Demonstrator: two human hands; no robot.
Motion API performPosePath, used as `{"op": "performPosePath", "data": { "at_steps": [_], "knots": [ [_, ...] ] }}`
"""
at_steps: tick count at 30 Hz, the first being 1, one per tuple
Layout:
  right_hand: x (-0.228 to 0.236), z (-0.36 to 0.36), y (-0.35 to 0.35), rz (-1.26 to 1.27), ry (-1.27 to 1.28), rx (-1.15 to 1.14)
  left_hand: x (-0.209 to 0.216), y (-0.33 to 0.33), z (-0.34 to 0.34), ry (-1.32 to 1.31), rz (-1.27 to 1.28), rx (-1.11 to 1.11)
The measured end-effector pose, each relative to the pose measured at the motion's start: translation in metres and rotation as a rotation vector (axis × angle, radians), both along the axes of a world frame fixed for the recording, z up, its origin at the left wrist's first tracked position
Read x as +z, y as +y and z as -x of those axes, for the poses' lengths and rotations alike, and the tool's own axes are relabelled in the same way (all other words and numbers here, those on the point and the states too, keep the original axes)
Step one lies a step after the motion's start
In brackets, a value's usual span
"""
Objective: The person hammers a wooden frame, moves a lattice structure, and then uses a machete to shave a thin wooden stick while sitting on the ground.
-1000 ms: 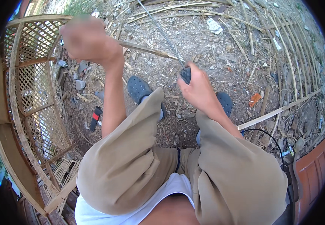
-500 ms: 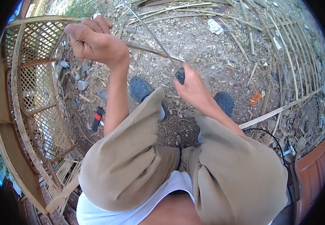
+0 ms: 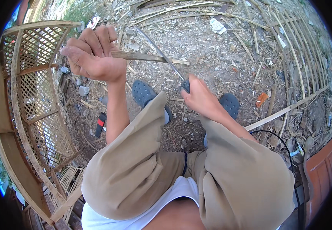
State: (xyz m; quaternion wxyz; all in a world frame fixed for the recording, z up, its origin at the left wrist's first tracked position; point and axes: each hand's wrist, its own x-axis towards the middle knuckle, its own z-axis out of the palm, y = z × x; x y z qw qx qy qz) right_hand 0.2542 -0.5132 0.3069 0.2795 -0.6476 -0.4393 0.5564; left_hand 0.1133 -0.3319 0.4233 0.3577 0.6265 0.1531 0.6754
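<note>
My left hand is closed around a wooden strip, which juts out to the right from the fist. In my right hand, the fingers wrap a dark handle of a long, narrow-bladed knife. Its blade slants up and left, crossing the strip in this view; whether the two touch, I cannot tell. Both hands are held out over the ground in front of my knees, with the right one lower and nearer me.
A curved wooden lattice frame stands on the left. Loose slats lie at the far side, and a slatted panel rests on the right. A black-and-red object lies near my left foot. A brown ridged panel is at lower right.
My left fist has shifted down slightly and turned, and the strip now lies more nearly level. My right hand and the knife have moved slightly down and right.
</note>
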Motion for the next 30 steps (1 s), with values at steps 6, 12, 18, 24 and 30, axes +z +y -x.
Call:
{"op": "performPosePath", "data": {
  "at_steps": [6,12,18,24,30],
  "knots": [
    [0.059,-0.005,0.010,-0.121,0.141,-0.087,0.002,-0.002,0.013,0.034,0.028,-0.035],
    [0.022,-0.006,0.011,-0.002,0.035,0.012,-0.002,-0.002,0.008,0.059,-0.060,-0.109],
    [0.069,-0.006,0.014,-0.159,0.089,-0.024,0.000,-0.001,0.011,0.096,-0.061,-0.138],
    [0.009,-0.019,0.011,0.030,-0.217,0.053,-0.002,-0.009,0.004,0.054,0.026,-0.256],
    [0.074,-0.014,0.015,-0.090,0.049,0.017,0.006,-0.013,0.010,0.090,0.028,-0.276]
  ]
}}
